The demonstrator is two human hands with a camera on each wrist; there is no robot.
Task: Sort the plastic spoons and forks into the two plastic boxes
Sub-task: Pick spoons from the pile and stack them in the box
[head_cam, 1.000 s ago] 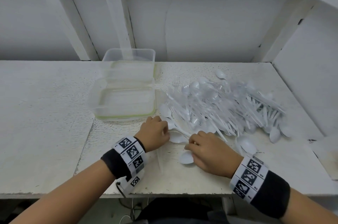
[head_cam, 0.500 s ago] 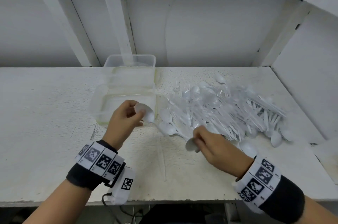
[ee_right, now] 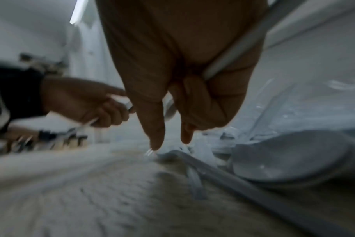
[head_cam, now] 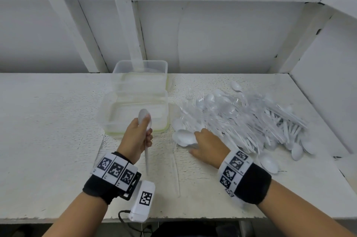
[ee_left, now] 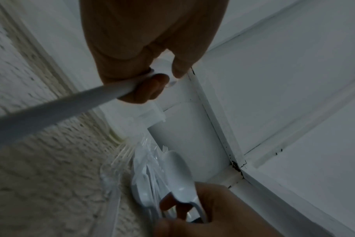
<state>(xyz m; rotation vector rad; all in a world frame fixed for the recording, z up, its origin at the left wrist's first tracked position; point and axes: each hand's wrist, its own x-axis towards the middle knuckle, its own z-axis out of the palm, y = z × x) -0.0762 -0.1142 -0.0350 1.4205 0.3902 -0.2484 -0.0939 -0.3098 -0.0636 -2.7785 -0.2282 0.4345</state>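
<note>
The heap of cutlery is too tangled to tell each spoon from each fork. The far box is partly hidden behind the near box. The left hand covers the neck of its spoon. In the right wrist view the surface is smeared by blur, and the right hand hides most of its spoon's handle, which runs off the top edge.
</note>
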